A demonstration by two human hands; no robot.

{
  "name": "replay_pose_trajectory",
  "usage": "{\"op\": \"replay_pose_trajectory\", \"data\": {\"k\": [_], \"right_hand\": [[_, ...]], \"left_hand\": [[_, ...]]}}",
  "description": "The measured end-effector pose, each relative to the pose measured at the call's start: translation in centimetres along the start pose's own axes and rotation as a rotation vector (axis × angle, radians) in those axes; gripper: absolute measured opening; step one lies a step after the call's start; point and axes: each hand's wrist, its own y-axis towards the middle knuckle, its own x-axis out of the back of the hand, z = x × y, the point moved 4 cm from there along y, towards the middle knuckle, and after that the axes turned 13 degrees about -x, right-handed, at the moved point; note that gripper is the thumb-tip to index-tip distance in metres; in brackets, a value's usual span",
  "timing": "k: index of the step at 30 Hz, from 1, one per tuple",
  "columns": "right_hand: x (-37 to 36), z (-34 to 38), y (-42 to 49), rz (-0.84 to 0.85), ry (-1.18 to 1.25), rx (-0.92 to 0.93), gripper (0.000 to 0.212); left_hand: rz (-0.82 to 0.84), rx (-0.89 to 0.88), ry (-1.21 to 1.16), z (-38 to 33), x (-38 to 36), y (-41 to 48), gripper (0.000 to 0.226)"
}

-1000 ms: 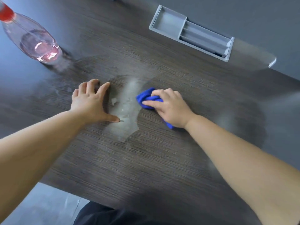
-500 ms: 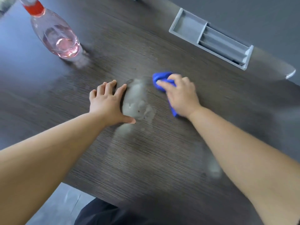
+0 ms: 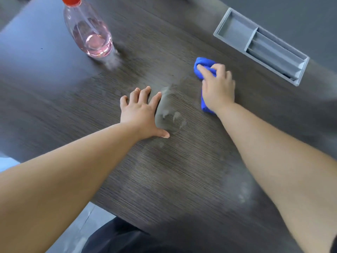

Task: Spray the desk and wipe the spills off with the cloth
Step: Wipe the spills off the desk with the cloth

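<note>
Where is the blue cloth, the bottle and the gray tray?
Blue cloth [image 3: 202,65]: head view, on its bunched far end.
Bottle [image 3: 85,28]: head view, on its clear upper side.
Gray tray [image 3: 234,30]: head view, on the bare floor of its wide compartment.

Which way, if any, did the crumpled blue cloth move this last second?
Yes: the blue cloth, gripped by the right hand, slid away, nearer the grey recessed desk tray.

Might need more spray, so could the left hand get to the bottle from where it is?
Probably yes. The left hand rests flat and free on the desk, with only bare desk between it and the bottle farther back.
</note>
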Motion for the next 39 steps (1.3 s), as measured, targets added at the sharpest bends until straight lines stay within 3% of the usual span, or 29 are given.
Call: {"op": "replay_pose_trajectory", "data": {"k": [2,4,8,10,12,15,17,21,23,25,29,31,32,37,39], "right_hand": [[-0.3,0.9,0.8,0.016,0.008,-0.238,0.047],[-0.5,3.7,-1.1,0.079,0.004,-0.209,0.048],[-0.8,5.2,-5.7,0.063,0.082,0.464,0.042],[-0.4,3.2,-4.1,0.098,0.062,0.651,0.042],[0.2,1.9,-0.9,0.059,0.0,0.524,0.042],[0.0,2.1,2.1,0.063,0.0,-0.061,0.047],[-0.3,5.1,0.0,0.082,0.016,-0.165,0.049],[-1.3,9.5,-7.0,0.008,0.12,0.466,0.043],[-1.2,8.6,-5.8,0.029,0.134,0.66,0.039],[-0.7,7.4,-2.1,0.001,0.089,0.581,0.04],[-0.7,6.3,4.9,0.046,0.029,-0.026,0.048],[-0.7,8.5,3.9,0.069,0.036,-0.15,0.05],[-0.9,9.8,2.8,0.092,0.032,-0.106,0.05],[-1.5,11.5,-1.7,0.05,0.114,0.65,0.041],[-1.0,10.4,1.4,0.058,0.05,0.542,0.042]], "left_hand": [[-0.014,-0.003,-0.011,0.1,-0.1,0.0,0.123],[-0.03,-0.009,-0.03,0.1,-0.1,-0.1,0.122],[-0.192,-0.003,-0.204,0.9,0.8,-0.7,0.102],[-0.273,0.012,-0.326,2.1,1.7,-1.2,0.089],[-0.27,0.034,-0.297,3.5,2.2,-1.8,0.089],[-0.216,0.13,-0.196,5.7,2.2,-2.6,0.1],[-0.164,0.194,-0.158,6.9,1.8,-3.1,0.109],[-0.126,0.234,-0.095,8.0,1.0,-3.4,0.119],[-0.12,0.233,-0.084,8.1,1.0,-3.2,0.119],[-0.096,0.235,-0.075,8.0,1.0,-3.0,0.12],[-0.073,0.242,-0.067,8.1,0.8,-3.0,0.121],[-0.066,0.242,-0.066,8.1,0.9,-3.0,0.121],[-0.069,0.243,-0.068,8.1,0.9,-3.0,0.121],[-0.077,0.239,-0.063,8.1,0.8,-3.1,0.121],[-0.083,0.237,-0.061,8.0,0.8,-3.1,0.121]]}}
